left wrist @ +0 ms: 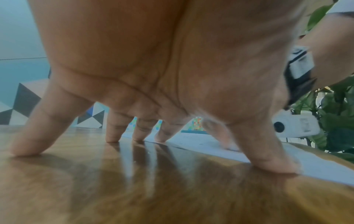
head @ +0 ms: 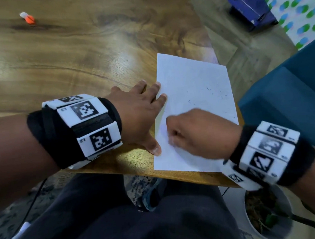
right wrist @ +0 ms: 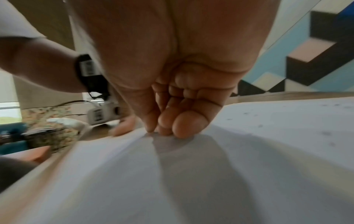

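A white sheet of paper (head: 197, 91) with faint dark marks lies on the wooden table (head: 75, 59), close to its front right corner. My left hand (head: 141, 109) is spread flat with straight fingers. Its thumb and two fingertips press the sheet's left edge, and the other fingers rest on the wood. In the left wrist view the thumb (left wrist: 277, 166) sits on the paper (left wrist: 201, 142). My right hand (head: 196, 131) is curled like a fist over the sheet's lower middle. In the right wrist view its curled fingertips (right wrist: 180, 128) and thumb press on the paper (right wrist: 191, 181), and nothing shows inside the hand (right wrist: 172, 98).
A small orange and white object (head: 28, 18) lies far back on the left of the table. The table's front edge (head: 175, 175) runs just below the sheet. A teal seat (head: 289, 92) stands to the right, a white plant pot (head: 265, 214) below it, and a blue box (head: 251, 8) on the floor beyond.
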`<move>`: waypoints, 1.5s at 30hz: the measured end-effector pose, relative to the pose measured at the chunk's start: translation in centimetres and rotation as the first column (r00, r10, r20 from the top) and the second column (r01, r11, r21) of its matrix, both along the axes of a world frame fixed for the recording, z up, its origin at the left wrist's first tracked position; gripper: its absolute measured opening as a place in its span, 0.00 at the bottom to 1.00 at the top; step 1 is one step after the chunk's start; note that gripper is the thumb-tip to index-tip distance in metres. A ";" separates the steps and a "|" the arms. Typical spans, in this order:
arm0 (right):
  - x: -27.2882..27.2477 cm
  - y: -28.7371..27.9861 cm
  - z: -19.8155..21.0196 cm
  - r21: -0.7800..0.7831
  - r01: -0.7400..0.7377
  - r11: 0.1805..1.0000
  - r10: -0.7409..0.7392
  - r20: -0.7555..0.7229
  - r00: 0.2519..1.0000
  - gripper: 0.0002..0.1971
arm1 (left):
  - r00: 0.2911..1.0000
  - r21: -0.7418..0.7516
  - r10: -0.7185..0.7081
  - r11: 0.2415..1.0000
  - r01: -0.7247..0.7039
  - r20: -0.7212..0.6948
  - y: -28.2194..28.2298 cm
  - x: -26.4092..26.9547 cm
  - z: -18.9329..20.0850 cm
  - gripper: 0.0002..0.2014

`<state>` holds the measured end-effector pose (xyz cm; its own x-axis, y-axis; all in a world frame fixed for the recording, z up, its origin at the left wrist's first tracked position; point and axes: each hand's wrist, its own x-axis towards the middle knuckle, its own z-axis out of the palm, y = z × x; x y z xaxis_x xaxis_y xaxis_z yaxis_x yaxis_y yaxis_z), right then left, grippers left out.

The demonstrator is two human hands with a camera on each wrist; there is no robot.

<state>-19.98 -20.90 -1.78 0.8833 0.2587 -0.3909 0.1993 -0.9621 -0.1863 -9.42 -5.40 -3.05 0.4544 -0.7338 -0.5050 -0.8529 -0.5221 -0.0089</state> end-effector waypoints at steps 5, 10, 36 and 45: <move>3.4 -2.5 -0.3 -0.060 0.243 0.968 -0.232 0.154 0.961 0.08 | 1.000 -0.003 0.000 1.000 0.000 0.010 0.0 -0.2 0.1 0.67; -0.2 0.4 0.1 0.022 0.022 1.000 -0.023 0.015 1.000 0.09 | 1.000 -0.010 0.008 1.000 -0.009 -0.015 0.0 0.1 -0.1 0.68; 1.2 -1.9 -0.2 0.099 0.235 0.967 -0.244 0.086 0.966 0.07 | 0.998 -0.109 0.000 0.994 0.007 0.068 -0.2 0.3 0.1 0.66; 4.2 -2.9 -0.2 0.038 0.301 0.953 -0.303 0.106 0.947 0.06 | 0.995 -0.110 -0.018 0.994 0.029 0.100 -0.4 0.1 0.1 0.65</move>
